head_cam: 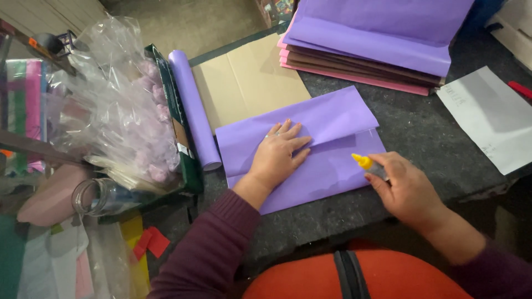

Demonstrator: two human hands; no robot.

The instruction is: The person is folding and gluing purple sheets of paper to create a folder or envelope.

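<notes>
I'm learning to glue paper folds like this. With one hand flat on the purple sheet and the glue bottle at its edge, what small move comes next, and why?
Probably run the yellow nozzle of the glue bottle in the right hand along the folded purple sheet by its flap edge. The left hand lies flat pinning the fold, and the nozzle already points at the paper near that edge.

a dark table (421, 138) bears folded purple paper (310, 149), cardboard (244, 83), a paper stack (366, 61) and a white sheet (490, 116).
</notes>
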